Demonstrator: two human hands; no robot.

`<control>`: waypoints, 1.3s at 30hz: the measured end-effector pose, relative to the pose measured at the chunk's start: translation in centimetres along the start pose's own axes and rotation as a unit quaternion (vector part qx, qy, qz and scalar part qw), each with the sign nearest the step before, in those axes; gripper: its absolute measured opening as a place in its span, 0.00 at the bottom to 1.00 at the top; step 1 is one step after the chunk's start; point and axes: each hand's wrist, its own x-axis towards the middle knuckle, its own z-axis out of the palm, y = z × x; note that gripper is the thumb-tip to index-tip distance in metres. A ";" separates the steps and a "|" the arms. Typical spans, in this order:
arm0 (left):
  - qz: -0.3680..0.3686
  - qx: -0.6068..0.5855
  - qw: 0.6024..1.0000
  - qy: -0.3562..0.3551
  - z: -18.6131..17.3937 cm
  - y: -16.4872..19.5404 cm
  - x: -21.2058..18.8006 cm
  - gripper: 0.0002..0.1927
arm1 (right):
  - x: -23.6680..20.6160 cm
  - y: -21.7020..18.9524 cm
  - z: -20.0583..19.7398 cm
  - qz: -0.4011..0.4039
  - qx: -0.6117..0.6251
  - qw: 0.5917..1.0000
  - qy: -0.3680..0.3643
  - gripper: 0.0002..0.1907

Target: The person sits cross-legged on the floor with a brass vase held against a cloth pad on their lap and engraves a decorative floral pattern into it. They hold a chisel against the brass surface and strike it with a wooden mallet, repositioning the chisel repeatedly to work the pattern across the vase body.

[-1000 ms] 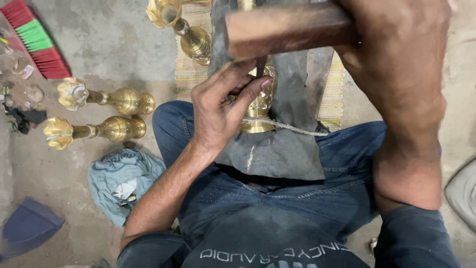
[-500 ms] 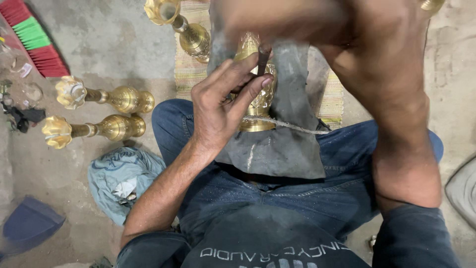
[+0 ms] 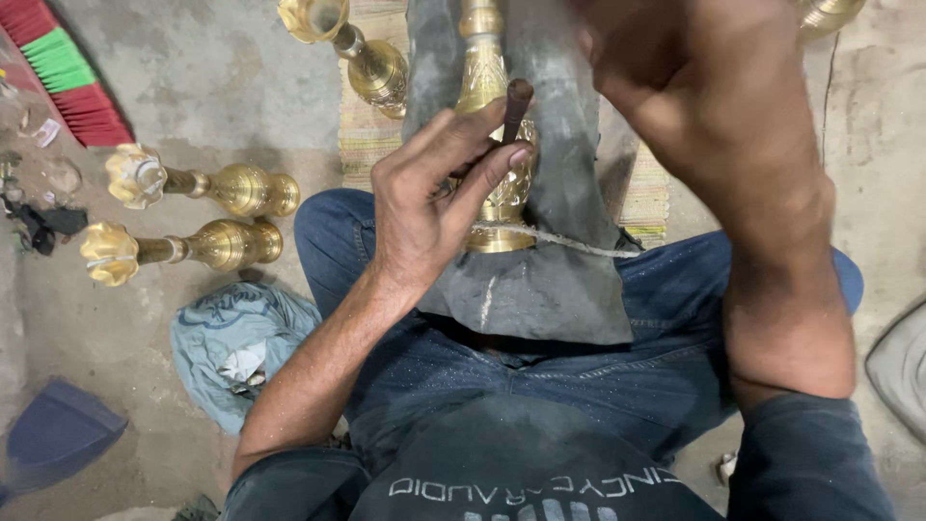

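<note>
Brass stand [image 3: 494, 145], engraved and upright-shaped, lies lengthwise on a grey cloth [image 3: 540, 280] spread over the seated person's lap, its flared base toward the body. A thin cord [image 3: 569, 246] crosses the cloth just below that base.

Left hand [image 3: 424, 207] rests on the stand's lower body, thumb and fingers pinched narrowly around a short dark punch [image 3: 514, 108] whose tip sits against the engraved brass.

Right hand [image 3: 666, 58] is raised high near the top edge, close to the camera and blurred; whether it grips anything cannot be told from this view. Its forearm runs down the right side over the blue jeans [image 3: 617, 376].

On the concrete floor [image 3: 212, 87] to the left lie two more brass pieces [image 3: 198, 217] side by side, flower-shaped ends pointing left. Another brass piece [image 3: 352, 48] lies on a woven mat [image 3: 371, 135] near the top. A crumpled blue rag [image 3: 236, 347] sits beside the left knee. A red and green brush [image 3: 63, 68] occupies the upper left corner.
</note>
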 end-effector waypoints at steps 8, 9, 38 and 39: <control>0.014 -0.007 1.000 -0.004 0.0 -0.2 0.0 0.16 | 0.5 -0.4 -0.3 -0.082 -0.106 0.991 0.020 0.14; 0.029 -0.002 1.000 0.002 0.0 -0.2 0.0 0.16 | 0.4 -0.4 -0.4 -0.090 -0.117 0.989 0.025 0.13; 0.010 0.020 0.999 -0.049 -0.5 -0.9 0.3 0.14 | -0.7 1.5 0.5 -0.049 0.039 0.998 -0.019 0.09; 0.022 0.037 0.998 -0.053 -0.6 -0.9 0.4 0.12 | -0.6 1.3 0.4 -0.051 0.027 0.998 -0.015 0.09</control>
